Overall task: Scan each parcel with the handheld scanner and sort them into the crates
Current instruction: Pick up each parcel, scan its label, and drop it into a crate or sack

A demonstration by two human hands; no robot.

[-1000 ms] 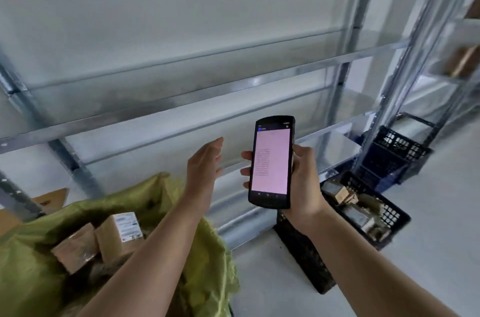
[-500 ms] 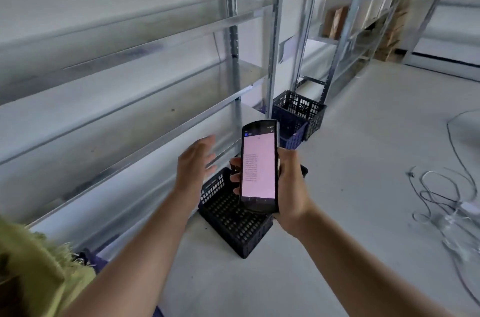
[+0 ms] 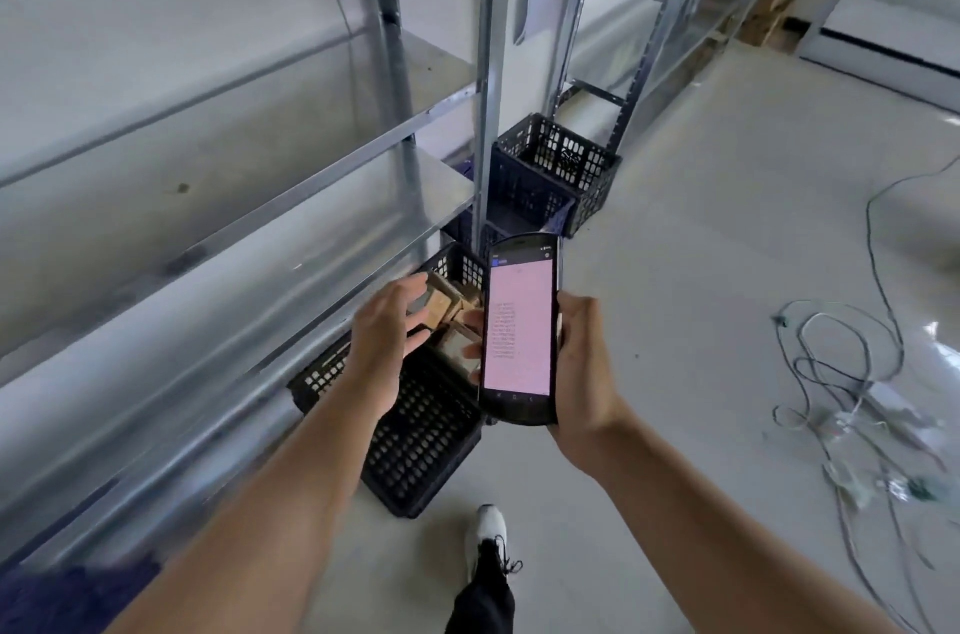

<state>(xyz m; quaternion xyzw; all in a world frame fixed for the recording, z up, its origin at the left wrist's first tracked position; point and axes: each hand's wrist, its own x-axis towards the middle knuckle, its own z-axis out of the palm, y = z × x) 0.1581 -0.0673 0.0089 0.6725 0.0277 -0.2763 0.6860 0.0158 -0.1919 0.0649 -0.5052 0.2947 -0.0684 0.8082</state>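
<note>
My right hand (image 3: 579,373) grips the handheld scanner (image 3: 519,334), a black phone-like device with a pink screen turned toward me. My left hand (image 3: 387,347) hovers just left of it, fingers relaxed and holding nothing. Below both hands a black plastic crate (image 3: 415,441) stands on the floor against the shelving. Several brown cardboard parcels (image 3: 444,308) lie in its far end, partly hidden by my left fingers and the scanner. A second black crate (image 3: 561,165) stands farther along the shelf line, with a dark blue crate (image 3: 524,209) nested against its near side.
Grey metal shelving (image 3: 234,176) runs along the left, its upright post (image 3: 488,77) just above the crates. Loose cables and adapters (image 3: 852,404) sprawl on the floor at the right. My shoe (image 3: 485,529) is on the floor in front of the near crate.
The view has swung right and down, away from the green sack of parcels. The near crate with its parcels now lies under my hands. Both hands keep the same pose.
</note>
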